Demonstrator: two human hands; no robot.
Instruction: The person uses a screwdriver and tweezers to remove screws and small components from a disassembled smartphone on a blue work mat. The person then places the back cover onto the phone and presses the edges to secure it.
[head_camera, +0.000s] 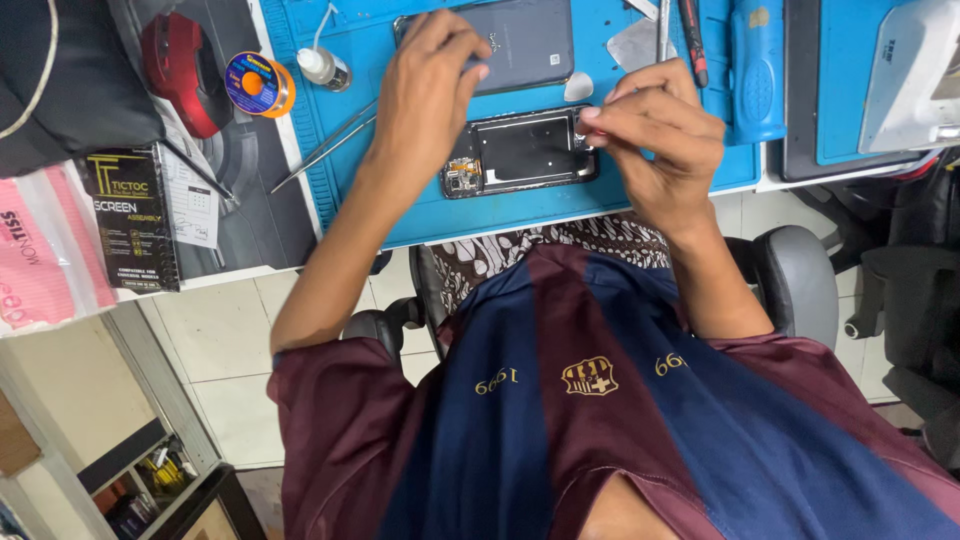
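**Two hands over an opened phone on a blue mat**

One opened black smartphone body, its back removed and its innards showing, lies flat on the blue rubber work mat that covers the tabletop. Just beyond it lies one dark grey phone back cover, apart from the body.

The left hand is curled, its fingertips pressed down on the near edge of the grey cover; whether it grips anything small I cannot tell. The right hand is pinched narrow, thumb and forefinger closed together at the right end of the phone body, touching its corner; what lies between the fingertips is too small to make out.

Around them I count one long pair of metal tweezers, one small white squeeze bottle, one spool of solder wire, one red-handled screwdriver and one black boxed screen part.
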